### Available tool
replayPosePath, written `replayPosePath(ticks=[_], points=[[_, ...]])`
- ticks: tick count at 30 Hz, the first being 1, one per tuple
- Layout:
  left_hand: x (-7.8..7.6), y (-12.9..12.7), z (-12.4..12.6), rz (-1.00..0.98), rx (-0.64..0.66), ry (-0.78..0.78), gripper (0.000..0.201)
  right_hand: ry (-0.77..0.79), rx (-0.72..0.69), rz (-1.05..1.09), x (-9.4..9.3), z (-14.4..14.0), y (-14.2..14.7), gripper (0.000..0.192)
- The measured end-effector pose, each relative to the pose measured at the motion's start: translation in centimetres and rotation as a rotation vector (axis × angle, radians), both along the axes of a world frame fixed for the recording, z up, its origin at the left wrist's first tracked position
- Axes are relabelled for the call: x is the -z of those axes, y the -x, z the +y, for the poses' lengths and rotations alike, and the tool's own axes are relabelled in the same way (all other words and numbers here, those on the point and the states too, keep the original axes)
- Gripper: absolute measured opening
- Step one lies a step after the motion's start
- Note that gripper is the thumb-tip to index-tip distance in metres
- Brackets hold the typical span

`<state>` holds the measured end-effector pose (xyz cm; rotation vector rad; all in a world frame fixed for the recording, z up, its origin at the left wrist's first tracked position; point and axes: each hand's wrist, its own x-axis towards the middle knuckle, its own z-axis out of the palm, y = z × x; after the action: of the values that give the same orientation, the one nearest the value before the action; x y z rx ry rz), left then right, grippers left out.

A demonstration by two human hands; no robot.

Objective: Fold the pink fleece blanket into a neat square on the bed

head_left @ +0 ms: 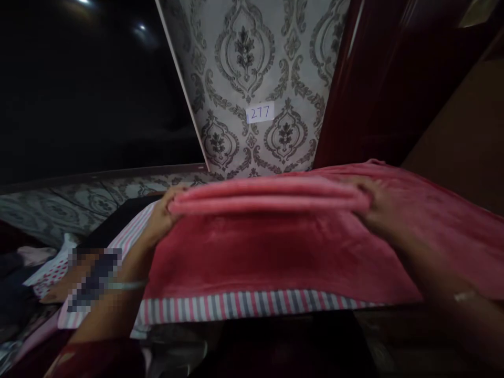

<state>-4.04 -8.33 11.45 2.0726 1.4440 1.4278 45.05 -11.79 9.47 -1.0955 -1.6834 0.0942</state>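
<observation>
Pink-red towel (260, 252), pink-grey-white striped sheet (244, 305), grey damask-patterned wallpaper (255, 63).

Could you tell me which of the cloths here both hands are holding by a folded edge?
The plain pink towel; the striped cloth lies flat beneath it, and the dotted one sits off left.

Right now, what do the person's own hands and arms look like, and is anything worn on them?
Both are bare, no gloves or sleeves. The left hand has a thin pale bangle at the wrist; the right hand has a pale band at its wrist. The dim, blurred picture hides finer detail.
</observation>
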Motion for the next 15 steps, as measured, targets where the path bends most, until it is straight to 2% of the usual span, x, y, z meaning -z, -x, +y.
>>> replayPosePath(ticks=[3, 5, 6, 7, 9, 13, 15], points=[[6.7, 0.9, -3.1, 0.196, 0.119, 0.075, 0.025, 0.000, -0.218, -0.182, 9.2, -2.8, -0.3, 0.018], [10.2, 1.1, -4.8, 0.232, 0.111, 0.143, 0.017, 0.042, -0.247, -0.232, 13.3, -4.1, -0.4, 0.022], [11.2, 1.1, -5.4, 0.227, 0.096, 0.176, 0.016, 0.070, -0.234, -0.243, 14.5, -4.5, -0.4, 0.025], [11.9, 1.1, -5.8, 0.212, 0.084, 0.207, 0.018, 0.096, -0.215, -0.245, 15.2, -4.8, -0.5, 0.028], [12.1, 1.2, -6.1, 0.178, 0.063, 0.268, 0.021, 0.141, -0.197, -0.233, 15.4, -5.2, -0.7, 0.033], [10.7, 1.3, -6.1, 0.093, 0.009, 0.374, 0.023, 0.225, -0.217, -0.173, 13.9, -6.3, -1.1, 0.035], [10.2, 0.9, -6.4, 0.032, -0.036, 0.386, 0.025, 0.274, -0.178, -0.144, 13.0, -7.1, -1.1, 0.036]])
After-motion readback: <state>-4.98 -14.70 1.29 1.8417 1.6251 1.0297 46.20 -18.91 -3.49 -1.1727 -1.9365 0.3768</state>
